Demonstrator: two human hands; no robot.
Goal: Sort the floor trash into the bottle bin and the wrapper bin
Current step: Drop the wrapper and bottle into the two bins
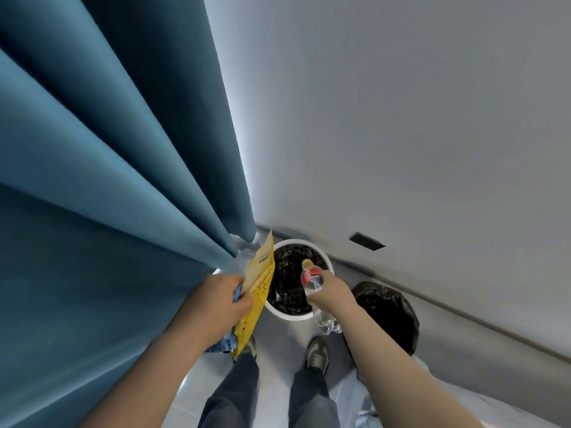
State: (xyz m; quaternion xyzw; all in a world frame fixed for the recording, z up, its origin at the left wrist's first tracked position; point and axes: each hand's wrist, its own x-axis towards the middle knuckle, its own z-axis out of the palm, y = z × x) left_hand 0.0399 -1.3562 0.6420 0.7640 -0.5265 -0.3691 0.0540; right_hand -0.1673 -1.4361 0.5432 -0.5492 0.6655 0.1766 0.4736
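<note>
A white round bin (328,263) with a black liner stands on the floor against the wall. To its right stands a second bin (389,313) covered by a black bag. My left hand (216,301) grips a yellow printed wrapper (258,288) together with a blue wrapper (224,344), at the white bin's left rim. My right hand (332,291) holds a clear plastic bottle (312,279) with a red label and yellow cap over the white bin's opening. A crumpled clear bottle (327,324) shows just below that hand.
A heavy blue curtain (108,180) hangs at the left, reaching down beside the white bin. A grey wall (401,118) with a dark socket (367,241) rises behind the bins. My two shoes (317,355) stand on the pale floor just before the bins.
</note>
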